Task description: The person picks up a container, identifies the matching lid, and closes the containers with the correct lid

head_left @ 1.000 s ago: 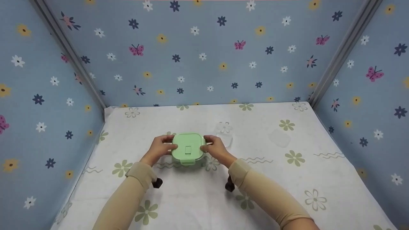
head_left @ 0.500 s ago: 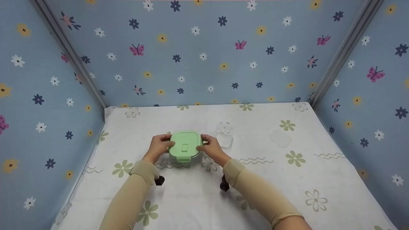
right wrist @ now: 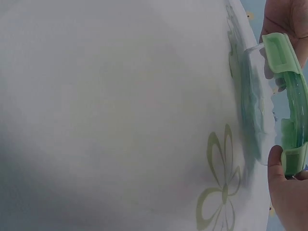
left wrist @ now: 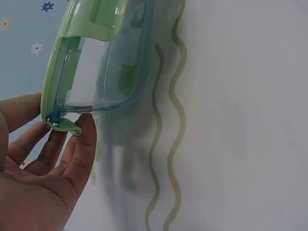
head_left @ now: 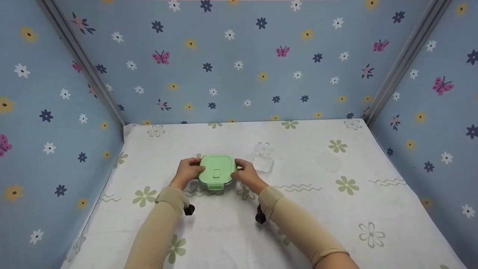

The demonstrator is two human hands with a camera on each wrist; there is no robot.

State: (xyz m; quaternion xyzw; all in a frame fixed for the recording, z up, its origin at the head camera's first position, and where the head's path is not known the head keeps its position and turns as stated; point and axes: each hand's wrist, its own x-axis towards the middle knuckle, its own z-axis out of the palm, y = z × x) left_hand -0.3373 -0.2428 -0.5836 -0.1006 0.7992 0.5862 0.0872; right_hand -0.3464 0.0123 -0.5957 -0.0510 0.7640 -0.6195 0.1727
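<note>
- Since a second ago the container (head_left: 216, 175) has slid a little to the left and away from the person, and both forearms have followed it; the grip looks unchanged.
- It is a clear box with a green lid (head_left: 217, 172), sitting near the middle of the tabletop (head_left: 336, 209), between the two hands.
- The left hand (head_left: 188, 173) holds the left side, its fingers (left wrist: 82, 144) curled under the lid's side tab, as the left wrist view shows.
- The right hand (head_left: 246, 174) holds the right side, with a thumb against the lid's clip (right wrist: 294, 161).
- The body looks rigid and glassy, so probably heavy for its size, smooth-walled and breakable if dropped.
- The safest hold seems to be both opposite sides under the lid rim, not the clips alone, which could pop open.
- A small clear lid-like piece (head_left: 263, 163) lies just beside the right hand.
</note>
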